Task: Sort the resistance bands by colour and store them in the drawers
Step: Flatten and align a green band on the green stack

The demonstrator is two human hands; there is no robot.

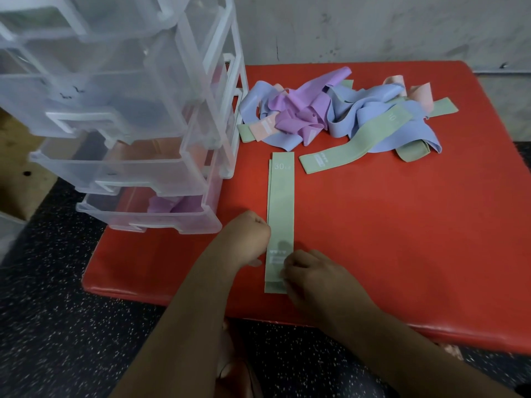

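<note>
A green resistance band (pixel 281 208) marked "30" lies flat and straight on the red mat (pixel 388 239), another green band stacked under it. My left hand (pixel 250 239) is curled at the band's left edge near its lower end. My right hand (pixel 310 271) pinches the band's near end from the right. A tangled pile of bands (pixel 339 110) in blue, purple, pink and green lies at the back of the mat. The clear drawer unit (pixel 138 124) stands at the left; one open drawer holds pink bands (pixel 149 150), the lowest holds purple bands (pixel 172 206).
A second green band (pixel 344 147) lies loose between the pile and the flat band. The mat's front edge is right under my forearms. A dark speckled floor (pixel 57 326) surrounds the mat, and a grey wall (pixel 373 27) rises behind it.
</note>
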